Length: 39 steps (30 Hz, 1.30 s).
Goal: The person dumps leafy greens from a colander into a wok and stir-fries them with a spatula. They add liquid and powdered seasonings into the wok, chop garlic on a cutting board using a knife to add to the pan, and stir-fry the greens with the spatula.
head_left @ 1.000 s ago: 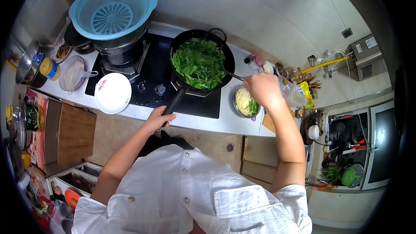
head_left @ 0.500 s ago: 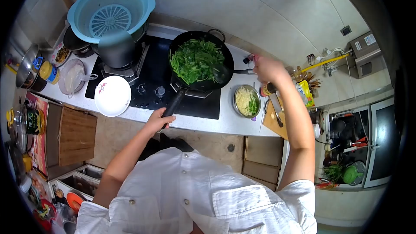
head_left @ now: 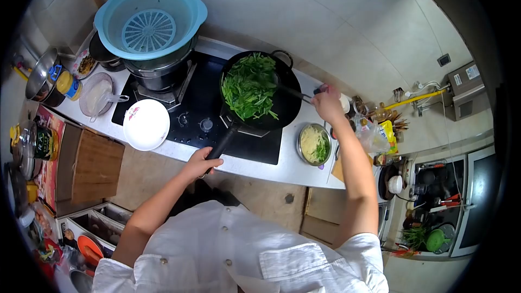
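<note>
"Where are the leafy greens (head_left: pixel 249 84)?"

"In the black wok (head_left: pixel 286 111) on the stove (head_left: pixel 251 149), heaped against its left side. The right side of the wok shows dark metal, so there's room to push them across."

"And the hands?"

"The left hand (head_left: pixel 202 164) has its grip wrapped around the wok handle (head_left: pixel 223 141), which juts past the stove's front edge. The right hand (head_left: pixel 328 107) is out beyond the right rim, its grip clasping a long-handled utensil (head_left: pixel 296 94). The far end is blurred among the greens."

"Anything near that elbow room?"

"A metal bowl (head_left: pixel 298 145) of pale shreds and chopped green, just below the right forearm. A strip of counter (head_left: pixel 287 167) runs between it and the stove's edge."

"On the other side?"

"A white plate (head_left: pixel 146 126) overlaps the stove's front edge, well apart from the wok. Behind it, a blue basin (head_left: pixel 187 24) sits over a pot (head_left: pixel 160 80)."
</note>
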Motion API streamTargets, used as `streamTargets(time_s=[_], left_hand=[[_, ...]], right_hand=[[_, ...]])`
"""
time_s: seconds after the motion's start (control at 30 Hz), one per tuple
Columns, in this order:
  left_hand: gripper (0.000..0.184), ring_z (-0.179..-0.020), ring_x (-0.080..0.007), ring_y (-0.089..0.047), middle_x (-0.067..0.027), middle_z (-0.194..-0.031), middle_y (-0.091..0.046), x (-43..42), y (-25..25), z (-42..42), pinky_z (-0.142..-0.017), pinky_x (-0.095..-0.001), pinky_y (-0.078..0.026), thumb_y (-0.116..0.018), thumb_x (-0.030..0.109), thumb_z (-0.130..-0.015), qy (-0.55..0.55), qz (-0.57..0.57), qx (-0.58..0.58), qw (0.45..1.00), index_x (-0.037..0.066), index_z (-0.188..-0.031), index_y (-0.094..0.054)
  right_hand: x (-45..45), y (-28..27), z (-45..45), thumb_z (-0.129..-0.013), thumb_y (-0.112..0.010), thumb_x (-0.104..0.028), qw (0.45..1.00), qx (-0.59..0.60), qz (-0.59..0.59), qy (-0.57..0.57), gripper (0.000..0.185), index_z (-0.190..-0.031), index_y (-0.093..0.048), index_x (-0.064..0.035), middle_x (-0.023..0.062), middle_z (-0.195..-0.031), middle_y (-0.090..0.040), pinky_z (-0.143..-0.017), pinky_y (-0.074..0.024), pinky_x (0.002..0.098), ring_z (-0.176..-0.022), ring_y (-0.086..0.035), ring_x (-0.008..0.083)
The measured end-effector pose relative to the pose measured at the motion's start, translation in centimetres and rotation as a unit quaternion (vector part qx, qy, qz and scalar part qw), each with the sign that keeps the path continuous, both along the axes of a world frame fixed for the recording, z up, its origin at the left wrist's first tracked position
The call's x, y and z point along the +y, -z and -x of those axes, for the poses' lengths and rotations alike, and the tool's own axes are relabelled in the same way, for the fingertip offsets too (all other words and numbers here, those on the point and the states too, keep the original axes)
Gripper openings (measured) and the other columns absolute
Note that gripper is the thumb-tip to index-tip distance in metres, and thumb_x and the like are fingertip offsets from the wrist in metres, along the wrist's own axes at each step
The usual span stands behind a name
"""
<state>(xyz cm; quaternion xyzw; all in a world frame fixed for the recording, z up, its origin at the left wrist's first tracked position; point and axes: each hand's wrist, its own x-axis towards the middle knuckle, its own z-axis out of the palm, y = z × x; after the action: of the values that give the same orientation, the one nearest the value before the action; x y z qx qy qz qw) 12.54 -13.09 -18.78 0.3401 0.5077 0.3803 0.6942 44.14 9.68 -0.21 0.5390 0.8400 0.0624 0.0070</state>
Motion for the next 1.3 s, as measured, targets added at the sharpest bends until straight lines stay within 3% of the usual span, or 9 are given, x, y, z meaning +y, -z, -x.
streamTargets(time_s=[0.13, 0.23, 0.5, 0.67, 0.8, 0.87, 1.0, 1.07, 1.3], left_hand=[[0.024, -0.049, -0.0065, -0.051, 0.0014, -0.065, -0.053, 0.3, -1.1, -0.1, -0.044, -0.0211, -0.036, -0.073, 0.02, -0.078, 0.008, -0.002, 0.009, 1.0, 0.008, -0.086, -0.054], [0.024, -0.049, -0.0063, -0.051, 0.0016, -0.064, -0.053, 0.4, -0.8, -0.1, -0.045, -0.0211, -0.036, -0.073, 0.02, -0.078, 0.003, 0.008, 0.007, 1.0, 0.008, -0.087, -0.054], [0.022, -0.049, -0.0056, -0.05, 0.0027, -0.066, -0.054, 0.0, -1.0, -0.5, -0.047, -0.0205, -0.036, -0.072, 0.016, -0.078, -0.031, 0.017, -0.008, 0.999, 0.007, -0.089, -0.056], [0.023, -0.05, -0.0055, -0.05, 0.0019, -0.07, -0.055, -0.2, -1.6, -0.5, -0.046, -0.0188, -0.036, -0.072, 0.014, -0.078, -0.033, 0.026, 0.003, 0.999, 0.006, -0.092, -0.056], [0.023, -0.05, -0.0058, -0.05, 0.0016, -0.07, -0.055, 0.0, -1.3, -0.4, -0.046, -0.0193, -0.038, -0.072, 0.013, -0.078, -0.026, 0.018, -0.02, 0.999, 0.005, -0.093, -0.055], [0.024, -0.05, -0.006, -0.05, 0.0014, -0.071, -0.055, 0.0, -1.2, -0.4, -0.047, -0.0196, -0.038, -0.072, 0.013, -0.078, -0.027, 0.02, -0.021, 0.999, 0.005, -0.093, -0.055], [0.025, -0.05, -0.0064, -0.05, 0.0009, -0.072, -0.056, -0.1, -0.3, -0.5, -0.047, -0.0201, -0.039, -0.072, 0.013, -0.078, -0.034, 0.025, -0.027, 0.999, 0.004, -0.095, -0.056], [0.027, -0.05, -0.0064, -0.05, 0.0008, -0.072, -0.056, 0.0, -0.4, -0.5, -0.048, -0.0203, -0.039, -0.072, 0.013, -0.078, -0.037, 0.025, -0.026, 0.999, 0.004, -0.097, -0.056], [0.035, -0.05, -0.0058, -0.051, 0.0003, -0.074, -0.059, -0.5, -0.6, -0.7, -0.044, -0.019, -0.037, -0.074, 0.014, -0.076, -0.069, 0.027, -0.008, 0.997, 0.004, -0.104, -0.056]], right_hand=[[-3.0, -7.1, 1.6, -0.083, -0.058, -0.022, 0.992, -0.095, -0.037, -0.072, 0.02, -0.083, -0.071, -0.0056, 0.0187, -0.081, -0.066, -0.073, -0.0493, 0.0454, -0.081, -0.065, 0.0325], [-1.9, -9.3, 1.7, -0.084, -0.057, -0.022, 0.985, -0.168, 0.03, 0.029, 0.022, -0.083, -0.07, -0.0044, 0.0174, -0.082, -0.067, -0.073, -0.0501, 0.0441, -0.085, -0.065, 0.0317], [11.7, -1.0, -0.7, -0.085, -0.057, -0.039, 0.978, -0.16, 0.067, 0.114, 0.032, -0.092, -0.07, -0.0107, 0.0127, -0.098, -0.068, -0.078, -0.0494, 0.0448, -0.096, -0.063, 0.0317], [9.6, 1.1, 1.1, -0.086, -0.057, -0.034, 0.997, -0.039, 0.047, -0.051, 0.03, -0.084, -0.067, -0.0063, 0.014, -0.076, -0.066, -0.072, -0.0474, 0.0438, -0.078, -0.063, 0.032], [3.5, -1.2, 0.9, -0.089, -0.052, -0.029, 0.984, -0.128, -0.025, -0.12, 0.022, -0.091, -0.067, -0.013, 0.0138, -0.083, -0.067, -0.084, -0.0448, 0.047, -0.08, -0.064, 0.0282], [0.2, -1.8, -0.2, -0.086, -0.057, -0.023, 0.931, -0.182, -0.131, -0.289, 0.021, -0.073, -0.063, -0.0074, 0.0142, -0.062, -0.06, -0.077, -0.0438, 0.0412, -0.064, -0.062, 0.027], [-4.5, -6.3, -1.0, -0.085, -0.057, -0.023, 0.935, -0.195, -0.121, -0.27, 0.021, -0.073, -0.062, -0.0069, 0.0135, -0.064, -0.062, -0.076, -0.0438, 0.0435, -0.062, -0.062, 0.0261], [-3.8, -7.9, -1.9, -0.085, -0.055, -0.023, 0.964, -0.214, -0.085, -0.134, 0.022, -0.073, -0.063, -0.0068, 0.014, -0.067, -0.063, -0.078, -0.0443, 0.0418, -0.061, -0.062, 0.0279], [8.5, -3.5, -0.5, -0.085, -0.054, -0.028, 0.988, -0.15, -0.033, 0.02, 0.024, -0.082, -0.069, -0.0091, 0.0166, -0.075, -0.066, -0.074, -0.0476, 0.0438, -0.075, -0.064, 0.0327]])
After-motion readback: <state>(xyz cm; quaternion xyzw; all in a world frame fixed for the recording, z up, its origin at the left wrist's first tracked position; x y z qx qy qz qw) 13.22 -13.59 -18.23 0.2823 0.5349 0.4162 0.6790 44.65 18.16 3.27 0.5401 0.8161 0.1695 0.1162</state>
